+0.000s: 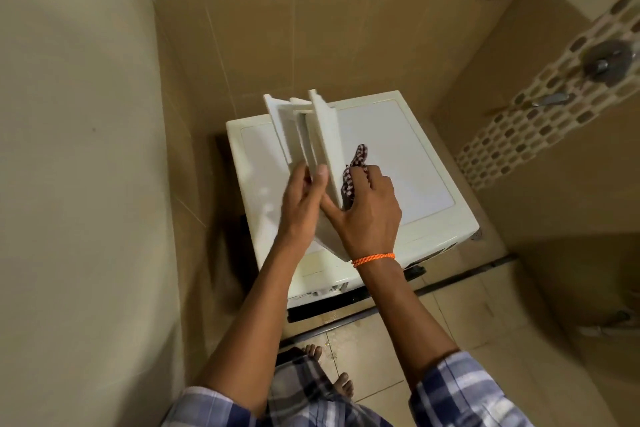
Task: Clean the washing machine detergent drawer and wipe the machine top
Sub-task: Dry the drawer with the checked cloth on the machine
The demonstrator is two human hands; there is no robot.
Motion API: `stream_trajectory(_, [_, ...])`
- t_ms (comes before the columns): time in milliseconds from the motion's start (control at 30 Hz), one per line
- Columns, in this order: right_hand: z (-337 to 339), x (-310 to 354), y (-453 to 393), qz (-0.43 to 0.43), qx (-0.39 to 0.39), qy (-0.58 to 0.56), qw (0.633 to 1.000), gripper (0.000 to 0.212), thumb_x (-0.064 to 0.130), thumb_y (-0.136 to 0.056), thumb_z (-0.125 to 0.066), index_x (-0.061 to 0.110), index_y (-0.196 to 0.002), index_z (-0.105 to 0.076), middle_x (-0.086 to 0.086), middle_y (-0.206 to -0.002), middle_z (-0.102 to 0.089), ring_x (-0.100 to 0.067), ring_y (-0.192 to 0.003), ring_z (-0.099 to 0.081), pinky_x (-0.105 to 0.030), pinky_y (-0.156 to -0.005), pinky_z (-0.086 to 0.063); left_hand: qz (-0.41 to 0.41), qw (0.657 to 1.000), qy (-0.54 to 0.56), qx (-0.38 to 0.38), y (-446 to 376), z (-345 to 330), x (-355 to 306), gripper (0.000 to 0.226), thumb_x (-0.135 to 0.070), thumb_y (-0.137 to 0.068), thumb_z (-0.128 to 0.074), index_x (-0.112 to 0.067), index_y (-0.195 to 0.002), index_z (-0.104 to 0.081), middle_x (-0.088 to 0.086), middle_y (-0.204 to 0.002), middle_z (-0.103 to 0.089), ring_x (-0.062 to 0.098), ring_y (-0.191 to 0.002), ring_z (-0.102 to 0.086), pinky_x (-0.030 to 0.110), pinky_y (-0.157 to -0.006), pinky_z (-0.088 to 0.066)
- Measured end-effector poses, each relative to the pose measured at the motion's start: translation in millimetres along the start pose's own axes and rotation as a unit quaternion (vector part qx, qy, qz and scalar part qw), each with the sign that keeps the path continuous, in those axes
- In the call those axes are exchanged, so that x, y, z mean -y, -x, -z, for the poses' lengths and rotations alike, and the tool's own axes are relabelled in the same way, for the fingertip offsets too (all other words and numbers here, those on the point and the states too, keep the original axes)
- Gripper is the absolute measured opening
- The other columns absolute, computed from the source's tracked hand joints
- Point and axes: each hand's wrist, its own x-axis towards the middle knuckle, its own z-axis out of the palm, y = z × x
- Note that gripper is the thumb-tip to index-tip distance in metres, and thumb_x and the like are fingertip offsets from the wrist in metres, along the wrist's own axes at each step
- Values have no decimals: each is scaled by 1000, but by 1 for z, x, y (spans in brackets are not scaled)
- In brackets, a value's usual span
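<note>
Here | left hand (302, 198) grips drawer (322, 135) (held upright) | right hand (369, 211) presses cloth (353, 173) against it

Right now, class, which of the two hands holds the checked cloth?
The right hand, with the orange wrist cord, grips the checked cloth; the left hand holds only the drawer.

A small bathroom corner lined with beige wall tiles (346, 45), under dim, warm light. A band of oval mosaic tiles (540, 121) runs diagonally across the right-hand wall, where metal tap fittings (604, 61) are mounted. Pale floor tiles (460, 315) show a damp patch beside a dark floor strip (460, 276).
</note>
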Motion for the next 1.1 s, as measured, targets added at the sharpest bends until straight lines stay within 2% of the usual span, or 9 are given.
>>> stream_trajectory(100, [0, 1, -7, 61, -8, 32, 998, 49, 64, -91, -70, 16, -101, -63, -4, -100, -61, -27, -82, -55, -41, -59, -47, 53, 997, 54, 32, 3, -4, -12, 55, -75, -99, -49, -42, -143, -50, -23, -134, -62, -9, -125, -58, 24, -107, -47])
stream_trajectory(200, [0, 3, -7, 104, 21, 46, 993, 49, 63, -92, -68, 17, -107, -64, -5, -107, -60, -27, -86, -53, -43, -65, -47, 71, 995, 65, 22, 3, 0, -18, 109, -97, -72, -54, -35, -160, -36, -8, -154, -55, 9, -140, -54, 35, -117, -49])
stream_trajectory(333, [9, -6, -11, 131, 154, -103, 974, 62, 61, -83, -81, 20, -126, -65, 0, -114, -57, -19, -96, -53, -34, -79, -50, 84, 993, 68, -52, 0, 4, -15, 91, -86, -83, -49, -36, -159, -39, -2, -155, -56, 21, -142, -56, 52, -119, -48])
stream_trajectory(433, [24, -21, -12, 46, 195, -269, 942, 53, 43, -76, -94, 27, -121, -70, 3, -114, -67, -9, -104, -65, -28, -92, -56, 122, 982, 90, -113, -3, 9, -9, 80, -78, -99, -46, -35, -166, -35, -3, -171, -40, 22, -156, -40, 48, -130, -32])
stream_trajectory(533, [33, -28, -12, -91, 150, -385, 906, 42, 25, -81, -94, 22, -118, -75, 2, -113, -78, -11, -108, -73, -40, -96, -62, 130, 974, 141, -120, -5, 12, -7, 86, -82, -94, -49, -36, -165, -37, -8, -173, -35, 18, -159, -34, 44, -130, -27])
stream_trajectory(700, [42, -25, -14, -196, -7, -418, 887, 47, 32, -92, -85, 14, -132, -67, -5, -125, -72, -18, -119, -69, -45, -97, -62, 147, 974, 122, -118, -7, 9, -16, 78, -79, -102, -31, -37, -167, -33, -8, -175, -29, 19, -160, -29, 47, -128, -26])
stream_trajectory(800, [35, -3, 2, -99, 20, -384, 918, 53, 23, -98, -78, 20, -147, -58, -4, -141, -61, -16, -130, -60, -43, -105, -58, 168, 974, 106, -112, -7, 2, -23, 92, -90, -93, -30, -34, -165, -36, -4, -172, -38, 25, -157, -39, 50, -127, -33])
stream_trajectory(933, [34, 6, 34, 122, 233, -238, 935, 71, 33, -106, -63, 41, -166, -27, 1, -162, -36, -13, -145, -39, -35, -119, -41, 184, 959, 198, -82, -2, 13, -12, 130, -111, -51, -56, -29, -153, -54, 8, -145, -68, 36, -127, -70, 60, -104, -59])
stream_trajectory(1100, [36, -1, 46, 196, 253, -127, 939, 67, 26, -110, -46, 41, -169, -16, -4, -172, -20, -23, -161, -17, -45, -127, -33, 230, 933, 276, 11, 9, 25, 0, 109, -96, -81, -44, -6, -136, -71, 20, -131, -75, 36, -121, -74, 51, -102, -61])
